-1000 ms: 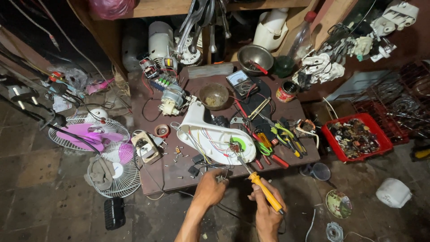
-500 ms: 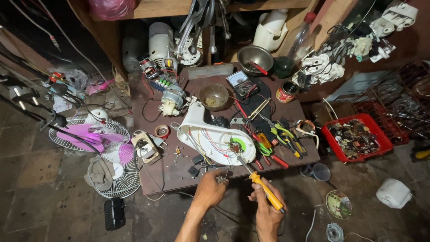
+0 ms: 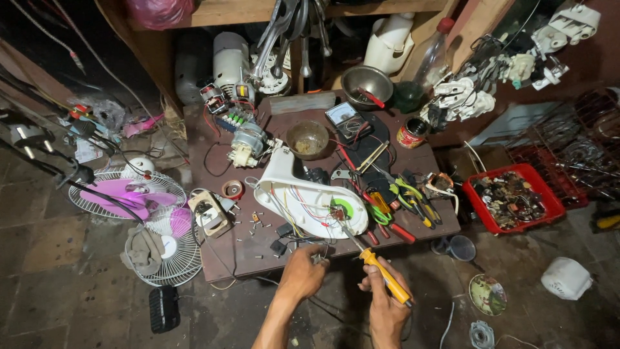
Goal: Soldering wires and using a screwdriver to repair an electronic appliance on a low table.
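Hardly anything had shifted over the last second: both hands sat where they had been at the near edge of the worktop (image 3: 245,258), and the screwdriver had kept its line.

My right hand (image 3: 386,304) was closed around the yellow-handled screwdriver (image 3: 381,274), the handle running out past my fist toward 5 o'clock and the shaft aimed toward 11 o'clock. Its tip met the open underside of the white fan base (image 3: 303,194), beside the green round part (image 3: 342,208) at that housing's near end. The base lay tilted across the middle of the worktop, coloured wires showing inside it.

My left hand (image 3: 303,274) was curled, fingers pinched on something small and metallic at the worktop edge; I could not tell what it was.

Loose screws (image 3: 258,220) lay scattered at 10 o'clock from that hand. Pliers and cutters with green and red grips (image 3: 400,200) lay at 1 o'clock from the right hand. A red tray of small parts (image 3: 510,200) stood well apart at 2 o'clock.

In my judgement, the steady pose meant the tool remained engaged on the housing, with the work there unfinished.
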